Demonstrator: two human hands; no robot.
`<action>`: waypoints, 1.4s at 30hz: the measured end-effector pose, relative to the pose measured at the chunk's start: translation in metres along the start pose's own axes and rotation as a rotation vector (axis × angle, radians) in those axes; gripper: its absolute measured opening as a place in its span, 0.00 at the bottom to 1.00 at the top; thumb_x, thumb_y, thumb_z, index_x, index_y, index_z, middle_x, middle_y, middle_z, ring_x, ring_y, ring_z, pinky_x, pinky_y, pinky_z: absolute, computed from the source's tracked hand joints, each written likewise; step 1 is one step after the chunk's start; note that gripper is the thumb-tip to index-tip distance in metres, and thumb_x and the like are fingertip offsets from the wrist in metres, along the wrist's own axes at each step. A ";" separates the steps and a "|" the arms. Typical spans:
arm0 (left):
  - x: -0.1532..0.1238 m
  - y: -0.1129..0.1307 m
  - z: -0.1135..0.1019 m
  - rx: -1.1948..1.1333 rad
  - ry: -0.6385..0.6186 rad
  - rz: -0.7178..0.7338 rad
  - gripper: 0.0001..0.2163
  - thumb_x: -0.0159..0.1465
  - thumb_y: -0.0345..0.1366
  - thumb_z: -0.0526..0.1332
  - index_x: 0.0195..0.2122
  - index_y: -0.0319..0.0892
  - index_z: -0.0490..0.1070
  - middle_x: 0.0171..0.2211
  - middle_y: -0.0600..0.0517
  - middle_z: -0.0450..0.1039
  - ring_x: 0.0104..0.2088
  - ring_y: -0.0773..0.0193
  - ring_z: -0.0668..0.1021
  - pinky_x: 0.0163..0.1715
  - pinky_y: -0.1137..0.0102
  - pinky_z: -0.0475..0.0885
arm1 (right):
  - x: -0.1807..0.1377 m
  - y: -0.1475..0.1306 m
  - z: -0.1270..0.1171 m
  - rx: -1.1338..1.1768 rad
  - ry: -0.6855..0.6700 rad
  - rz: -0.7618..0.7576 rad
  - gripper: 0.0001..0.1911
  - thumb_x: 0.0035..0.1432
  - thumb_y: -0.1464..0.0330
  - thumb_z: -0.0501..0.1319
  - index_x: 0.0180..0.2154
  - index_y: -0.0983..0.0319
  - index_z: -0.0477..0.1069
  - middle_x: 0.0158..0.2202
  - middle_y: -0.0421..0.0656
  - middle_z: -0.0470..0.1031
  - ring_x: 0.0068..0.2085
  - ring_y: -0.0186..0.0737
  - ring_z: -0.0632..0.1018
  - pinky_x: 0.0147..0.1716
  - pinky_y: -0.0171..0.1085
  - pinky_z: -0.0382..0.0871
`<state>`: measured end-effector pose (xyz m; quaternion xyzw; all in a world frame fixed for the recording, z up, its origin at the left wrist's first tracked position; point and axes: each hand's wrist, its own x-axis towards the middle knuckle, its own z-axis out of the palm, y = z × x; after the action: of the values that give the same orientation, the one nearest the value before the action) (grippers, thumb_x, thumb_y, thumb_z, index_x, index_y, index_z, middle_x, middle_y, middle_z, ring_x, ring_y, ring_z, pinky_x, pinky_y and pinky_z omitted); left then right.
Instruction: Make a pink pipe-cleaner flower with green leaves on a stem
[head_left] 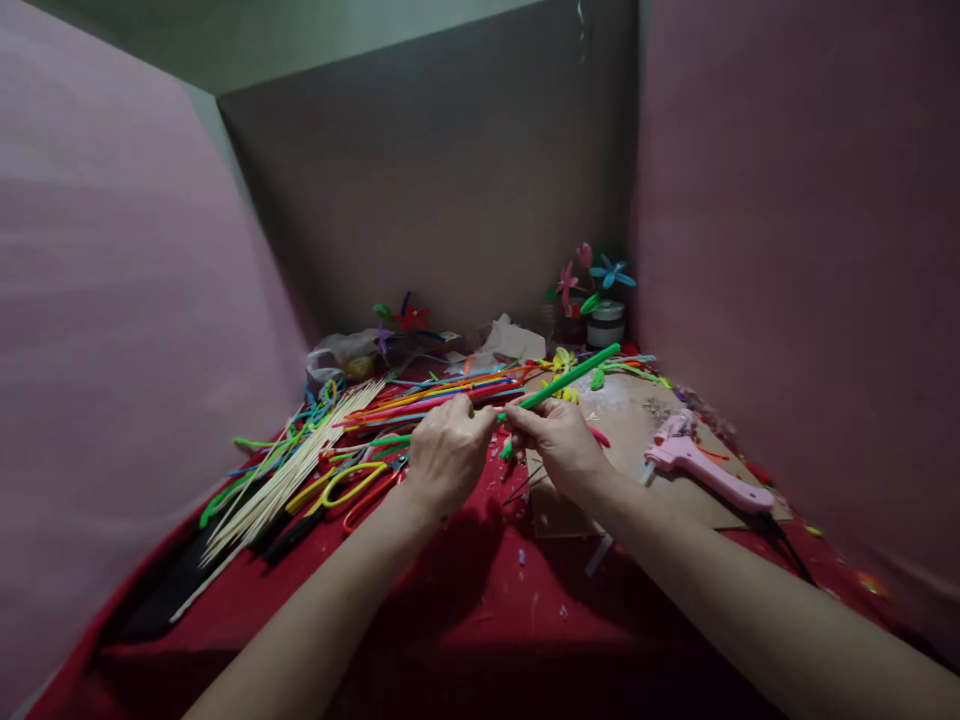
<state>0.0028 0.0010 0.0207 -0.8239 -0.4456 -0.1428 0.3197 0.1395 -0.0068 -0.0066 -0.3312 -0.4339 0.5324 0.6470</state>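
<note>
My left hand [448, 452] and my right hand [559, 440] meet over the red cloth, both with fingers pinched. Between them runs a green pipe cleaner [574, 377] that slants up and away to the right. My right hand grips it near its lower end; my left hand pinches that end, which looks wrapped round a thin stick. Just behind the hands lies a heap of coloured pipe cleaners [442, 392].
A bundle of pale wooden skewers [289, 470] lies at the left. A pink glue gun [705, 468] rests on a cardboard sheet [637, 420] at the right. Finished pipe-cleaner flowers [592, 275] stand in jars at the back. Pink and grey boards wall in the table.
</note>
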 end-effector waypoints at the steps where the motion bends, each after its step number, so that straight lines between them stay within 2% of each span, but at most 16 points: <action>1: 0.000 0.000 0.001 0.007 0.042 0.011 0.10 0.64 0.36 0.51 0.35 0.46 0.72 0.28 0.48 0.67 0.30 0.60 0.70 0.28 0.68 0.59 | 0.002 0.000 0.000 0.001 0.015 0.000 0.10 0.45 0.65 0.65 0.22 0.66 0.69 0.15 0.36 0.67 0.15 0.28 0.66 0.14 0.29 0.61; 3: -0.001 0.001 0.001 -0.027 0.180 0.028 0.09 0.63 0.36 0.52 0.39 0.45 0.72 0.32 0.46 0.69 0.35 0.57 0.70 0.35 0.64 0.62 | 0.008 -0.002 0.000 0.028 0.062 -0.005 0.11 0.44 0.65 0.65 0.22 0.66 0.69 0.17 0.37 0.69 0.16 0.28 0.67 0.14 0.29 0.62; 5: -0.004 0.003 0.002 -0.158 0.313 0.044 0.11 0.63 0.36 0.53 0.43 0.43 0.70 0.36 0.44 0.70 0.39 0.55 0.69 0.41 0.60 0.61 | 0.014 -0.005 0.000 0.096 0.127 -0.018 0.11 0.42 0.66 0.66 0.22 0.66 0.69 0.18 0.38 0.70 0.17 0.28 0.68 0.15 0.29 0.62; 6: -0.005 0.005 0.002 -0.276 0.317 0.047 0.10 0.63 0.35 0.53 0.42 0.42 0.71 0.36 0.44 0.70 0.39 0.56 0.70 0.42 0.60 0.62 | 0.017 -0.007 0.001 0.141 0.152 -0.019 0.11 0.41 0.66 0.67 0.23 0.66 0.68 0.18 0.38 0.70 0.17 0.28 0.68 0.15 0.28 0.63; 8: -0.007 0.010 0.005 -0.632 0.202 0.008 0.09 0.63 0.36 0.52 0.36 0.41 0.71 0.32 0.47 0.71 0.35 0.61 0.71 0.38 0.64 0.64 | 0.021 -0.008 0.002 0.227 0.178 -0.021 0.11 0.39 0.68 0.68 0.23 0.65 0.68 0.18 0.38 0.71 0.17 0.28 0.69 0.16 0.28 0.63; 11: -0.002 0.013 0.012 -1.367 -0.110 -0.291 0.10 0.61 0.40 0.56 0.33 0.39 0.70 0.23 0.53 0.67 0.21 0.70 0.67 0.23 0.72 0.62 | 0.022 -0.006 0.003 0.278 0.174 -0.027 0.12 0.38 0.67 0.68 0.23 0.65 0.68 0.18 0.38 0.71 0.18 0.29 0.69 0.16 0.29 0.63; 12: 0.002 0.014 0.014 -1.584 -0.163 -0.401 0.11 0.59 0.42 0.57 0.33 0.38 0.70 0.20 0.55 0.65 0.18 0.72 0.64 0.20 0.74 0.59 | 0.021 -0.004 0.004 0.269 0.163 -0.030 0.12 0.38 0.67 0.69 0.23 0.65 0.68 0.17 0.38 0.71 0.17 0.29 0.68 0.16 0.29 0.62; 14: 0.008 0.014 0.017 -1.905 -0.135 -0.582 0.13 0.54 0.44 0.62 0.29 0.37 0.69 0.18 0.57 0.62 0.15 0.75 0.61 0.17 0.75 0.56 | 0.018 -0.001 0.005 0.239 0.139 -0.034 0.12 0.38 0.66 0.69 0.23 0.65 0.69 0.17 0.38 0.71 0.17 0.28 0.67 0.15 0.29 0.60; 16: 0.013 0.015 0.018 -2.079 -0.025 -0.705 0.14 0.49 0.42 0.66 0.25 0.36 0.69 0.18 0.57 0.63 0.16 0.76 0.63 0.18 0.76 0.57 | 0.014 0.001 0.006 0.217 0.118 -0.032 0.12 0.38 0.65 0.69 0.24 0.65 0.70 0.17 0.38 0.71 0.17 0.28 0.67 0.15 0.29 0.59; 18: 0.015 0.017 0.019 -2.150 0.060 -0.775 0.13 0.47 0.40 0.68 0.24 0.35 0.69 0.19 0.56 0.65 0.18 0.75 0.65 0.19 0.76 0.59 | 0.011 0.001 0.007 0.208 0.104 -0.027 0.12 0.38 0.65 0.69 0.23 0.65 0.70 0.17 0.38 0.71 0.17 0.29 0.67 0.16 0.29 0.59; 21: 0.014 0.021 0.022 -2.154 0.121 -0.768 0.11 0.48 0.38 0.67 0.24 0.35 0.70 0.19 0.55 0.67 0.18 0.74 0.67 0.20 0.76 0.60 | 0.007 0.001 0.008 0.205 0.073 -0.021 0.11 0.39 0.66 0.69 0.23 0.65 0.70 0.17 0.38 0.70 0.18 0.29 0.67 0.17 0.30 0.59; 25: 0.010 0.021 0.027 -2.094 0.115 -0.768 0.11 0.49 0.38 0.67 0.24 0.34 0.71 0.18 0.55 0.67 0.17 0.75 0.67 0.18 0.77 0.60 | 0.005 0.001 0.008 0.193 0.036 -0.003 0.10 0.38 0.69 0.69 0.23 0.66 0.71 0.18 0.38 0.70 0.19 0.30 0.69 0.19 0.31 0.61; 32: 0.008 0.019 0.027 -2.006 0.139 -0.780 0.10 0.49 0.38 0.67 0.25 0.35 0.73 0.17 0.55 0.68 0.16 0.74 0.67 0.17 0.77 0.60 | 0.005 0.007 0.006 0.110 0.031 0.008 0.08 0.41 0.67 0.66 0.22 0.66 0.71 0.18 0.38 0.69 0.19 0.30 0.68 0.19 0.31 0.60; 37: 0.004 0.016 0.023 -1.860 0.197 -0.687 0.07 0.50 0.35 0.66 0.27 0.37 0.76 0.15 0.55 0.68 0.18 0.72 0.69 0.20 0.75 0.63 | 0.007 0.010 0.003 0.146 0.027 0.087 0.06 0.39 0.70 0.65 0.19 0.66 0.70 0.15 0.38 0.68 0.18 0.30 0.67 0.16 0.31 0.58; 42: 0.003 0.013 0.020 -1.825 0.247 -0.549 0.04 0.50 0.33 0.65 0.27 0.40 0.76 0.19 0.55 0.71 0.21 0.70 0.72 0.24 0.73 0.67 | 0.008 0.007 0.001 0.219 -0.019 0.097 0.02 0.38 0.73 0.63 0.18 0.66 0.70 0.16 0.38 0.68 0.17 0.29 0.66 0.15 0.30 0.57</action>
<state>0.0143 0.0106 0.0017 -0.6014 -0.3031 -0.5905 -0.4447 0.1364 0.0024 -0.0106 -0.2739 -0.3626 0.6105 0.6487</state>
